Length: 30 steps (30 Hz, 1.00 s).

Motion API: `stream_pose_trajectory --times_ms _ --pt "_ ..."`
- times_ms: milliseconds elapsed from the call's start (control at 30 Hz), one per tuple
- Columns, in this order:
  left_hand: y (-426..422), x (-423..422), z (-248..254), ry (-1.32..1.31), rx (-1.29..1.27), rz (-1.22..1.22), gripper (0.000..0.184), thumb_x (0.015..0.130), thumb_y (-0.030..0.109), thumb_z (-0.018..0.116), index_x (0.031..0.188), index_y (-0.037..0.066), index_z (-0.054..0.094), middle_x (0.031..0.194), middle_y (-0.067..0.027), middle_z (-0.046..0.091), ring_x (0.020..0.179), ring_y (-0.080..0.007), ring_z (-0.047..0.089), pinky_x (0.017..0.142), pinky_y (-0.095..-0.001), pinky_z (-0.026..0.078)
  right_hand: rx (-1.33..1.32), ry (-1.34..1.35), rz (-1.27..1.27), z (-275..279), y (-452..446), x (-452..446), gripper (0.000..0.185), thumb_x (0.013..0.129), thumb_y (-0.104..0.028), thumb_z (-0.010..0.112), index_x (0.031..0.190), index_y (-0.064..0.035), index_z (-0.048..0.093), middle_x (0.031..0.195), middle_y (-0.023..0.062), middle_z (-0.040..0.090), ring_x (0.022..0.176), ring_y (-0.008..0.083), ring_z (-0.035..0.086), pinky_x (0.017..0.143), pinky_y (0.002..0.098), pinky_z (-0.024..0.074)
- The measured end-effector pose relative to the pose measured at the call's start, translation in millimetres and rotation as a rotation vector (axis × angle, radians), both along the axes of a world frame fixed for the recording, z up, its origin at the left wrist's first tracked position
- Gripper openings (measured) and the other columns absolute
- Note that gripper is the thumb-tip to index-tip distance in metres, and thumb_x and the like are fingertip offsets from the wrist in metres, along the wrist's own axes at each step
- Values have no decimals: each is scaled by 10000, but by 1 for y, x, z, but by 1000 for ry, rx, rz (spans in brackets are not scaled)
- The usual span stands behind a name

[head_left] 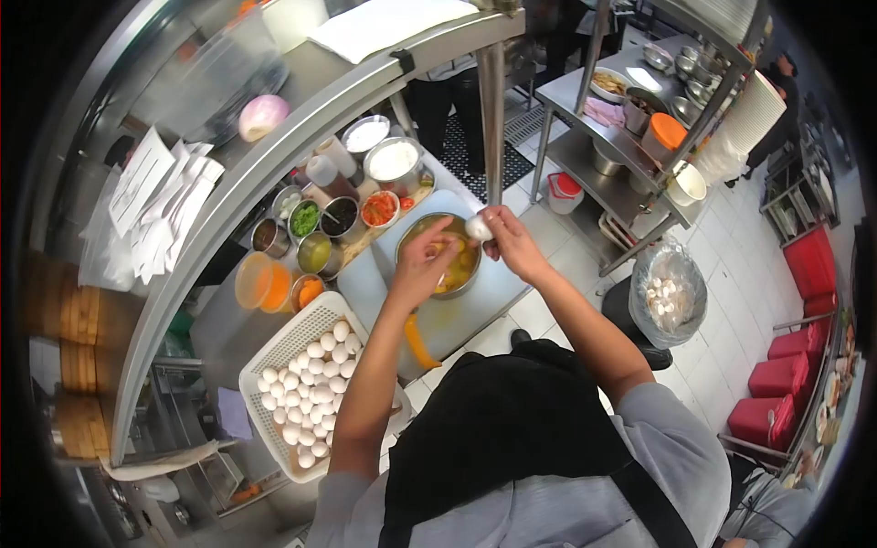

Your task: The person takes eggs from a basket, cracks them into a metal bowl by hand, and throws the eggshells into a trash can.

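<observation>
A metal bowl (403,239) of cracked eggs, with yellow yolks showing, stands on a pale cutting board (445,203). Over its left side is my left hand (422,263), fingers apart with nothing visible in them. My right hand (510,242) pinches a white egg (478,228) at the bowl's right rim; whether it is whole or just shell I cannot tell. To the lower left sits a white plastic basket (252,382) full of white eggs (320,394). An orange curved handle (420,342) lies on the board near my left forearm.
Containers of green onion (304,219), chopped red food (379,209) and white powder (393,160) crowd the counter's back. A metal post (491,119) rises beyond the bowl. A lined bin (670,290) holding eggshells stands on the right. Someone in dark trousers (448,114) stands opposite.
</observation>
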<state>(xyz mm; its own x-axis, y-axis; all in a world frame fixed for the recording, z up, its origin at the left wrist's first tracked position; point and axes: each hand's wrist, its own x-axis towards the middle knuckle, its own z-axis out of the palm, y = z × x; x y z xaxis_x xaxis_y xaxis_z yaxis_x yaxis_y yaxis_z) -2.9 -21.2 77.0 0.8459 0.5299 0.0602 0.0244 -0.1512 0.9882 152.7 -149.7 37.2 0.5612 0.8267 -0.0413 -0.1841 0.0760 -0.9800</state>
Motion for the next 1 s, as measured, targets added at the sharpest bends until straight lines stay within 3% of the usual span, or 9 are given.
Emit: stream_pose_trajectory --times_ms 100,167,200,267,300,433,767,867,1000 --pt "11 10 -1 98 1 -128 455 873 104 657 1301 0 545 909 -47 650 644 -79 579 528 -218 455 -82 21 73 -6 18 -12 269 970 -260 551 1183 -98 520 897 50 604 657 109 535 555 224 444" --pt "22 9 -16 45 -27 -186 407 869 84 635 1262 -5 574 916 -49 653 659 -69 577 529 -216 451 177 -1013 0 -47 36 -5 450 818 -172 706 1214 -84 511 1039 116 544 799 209 581 625 295 495" --pt "28 9 -31 63 -42 -156 379 867 67 620 1238 -6 588 913 -51 654 664 -70 579 532 -218 453 146 -1182 7 -56 42 -4 599 695 -128 766 1231 -66 507 1128 153 468 933 295 572 707 367 518" --pt "35 4 -38 175 -22 -99 306 854 33 580 1155 -15 618 892 -55 654 641 -71 572 528 -223 458 -188 -694 260 8 22 -12 452 851 -302 651 1198 -40 528 992 195 609 858 331 631 755 427 511" --pt "35 4 -41 215 -74 -54 295 851 39 573 1137 -18 615 881 -59 651 623 -80 574 518 -223 462 -63 -758 146 -8 27 -12 458 889 -372 586 1183 -24 541 935 210 649 813 334 656 744 434 508" --pt "29 4 -40 345 -135 55 231 851 83 565 1056 -18 599 846 -74 636 584 -117 585 448 -243 468 80 -819 238 -12 27 -19 430 772 -208 649 1161 -41 568 918 212 623 845 418 611 751 469 497" --pt "32 18 -44 515 -105 99 90 852 127 524 918 66 519 781 -66 612 545 -143 598 361 -272 446 -64 -1063 76 -37 48 -40 338 739 -161 651 1018 -7 539 880 196 574 780 391 620 718 469 516" --pt "45 23 -65 564 -80 65 163 862 153 562 967 32 532 825 -95 600 664 -205 623 474 -341 497 -167 -1064 111 -42 54 -40 313 759 -132 627 1038 -29 529 961 195 570 850 390 620 733 478 509" --pt "49 14 -82 309 312 45 289 850 150 587 1094 -2 559 1032 -184 640 1015 -338 600 900 -403 452 -5 -1210 114 -57 65 -28 393 741 -152 628 1114 -53 558 982 164 589 976 359 567 823 449 478"
